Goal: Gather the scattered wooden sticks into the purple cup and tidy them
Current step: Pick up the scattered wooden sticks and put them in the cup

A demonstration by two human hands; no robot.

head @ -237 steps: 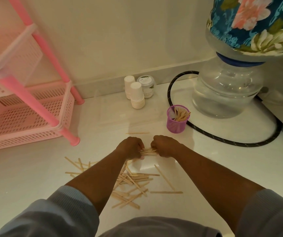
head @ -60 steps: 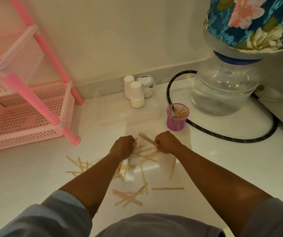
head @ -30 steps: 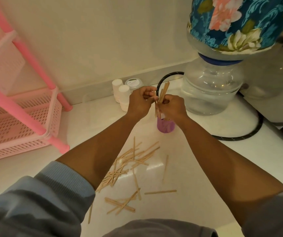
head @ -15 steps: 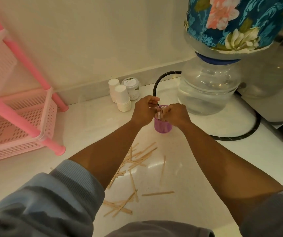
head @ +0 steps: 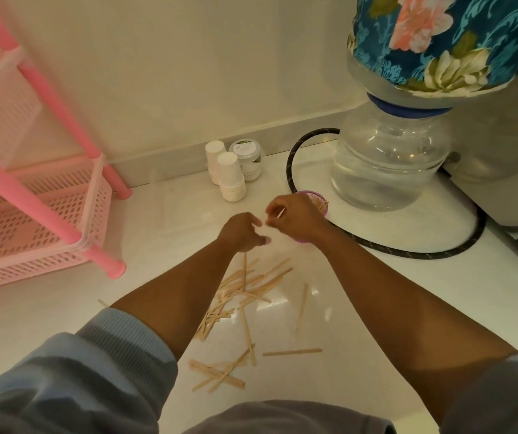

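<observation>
Wooden stick (head: 280, 213), tilted up-right, pinched by right hand (head: 295, 219); left hand (head: 242, 230) loosely curled, empty.

Purple cup (head: 317, 196), pink rack (head: 47, 211)

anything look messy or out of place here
Yes: wooden sticks lie scattered and crisscrossed on the white counter, outside the purple cup. The right hand pinches one stick.

Matt wooden sticks (head: 253, 285) lie on a glossy white countertop (head: 163, 220).
</observation>
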